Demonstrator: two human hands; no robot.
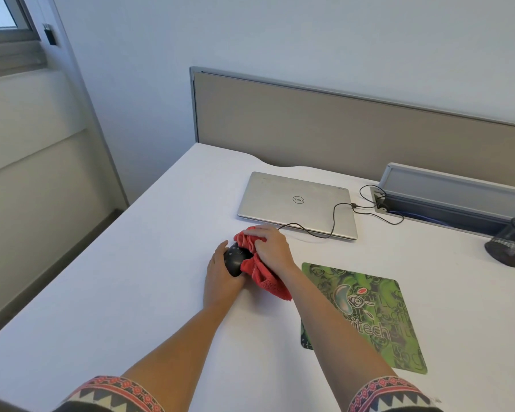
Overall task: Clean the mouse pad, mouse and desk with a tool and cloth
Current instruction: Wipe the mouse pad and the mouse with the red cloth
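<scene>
My left grip [220,278] is curling round the black mouse [235,261], holding it over the white tabletop [116,292]; can't tell if it's lifted. Right grip [272,248] is closing its fingers on the bunched red cloth [263,278], pressing it vs. the mouse's right side. Green mouse pad [366,316] is lying flat to the right, under my right forearm. Closed laptop [298,203] is sitting behind, w/ a cable [334,218] crossing its lid.

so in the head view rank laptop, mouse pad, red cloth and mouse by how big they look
1. mouse pad and laptop: close, and the mouse pad is nearer, so unranked
2. red cloth
3. mouse, partly hidden under the red cloth
</scene>
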